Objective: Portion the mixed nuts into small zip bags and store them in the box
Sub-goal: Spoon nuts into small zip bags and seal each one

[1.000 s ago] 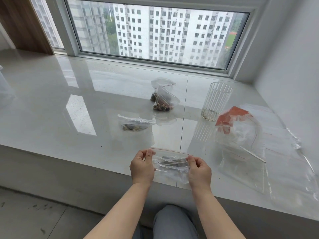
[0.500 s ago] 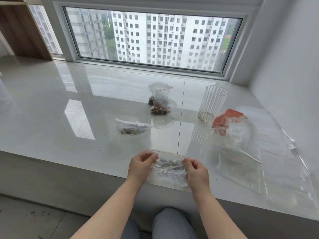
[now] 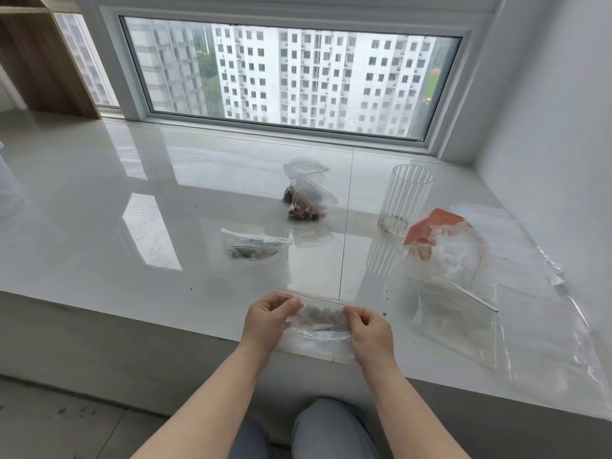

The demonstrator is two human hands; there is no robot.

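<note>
A small clear zip bag (image 3: 319, 321) with nuts inside lies at the sill's front edge, its red zip strip on the far side. My left hand (image 3: 270, 318) pinches the bag's left end. My right hand (image 3: 369, 329) pinches its right end. Another filled small bag (image 3: 253, 248) lies flat farther back. Two more filled bags (image 3: 308, 200) lean together behind it. The box is not in view.
A ribbed clear glass (image 3: 404, 200) stands at the right. Beside it sits a large clear bag with a red label (image 3: 437, 246), and more clear plastic bags (image 3: 546, 309) spread to the right. The glossy white sill (image 3: 99, 226) stretches left. Crumbs dot the sill.
The bag has come down from a raised, upright hold to lie low at the sill's edge. Both hands stayed on its ends and moved closer to the zip strip.
</note>
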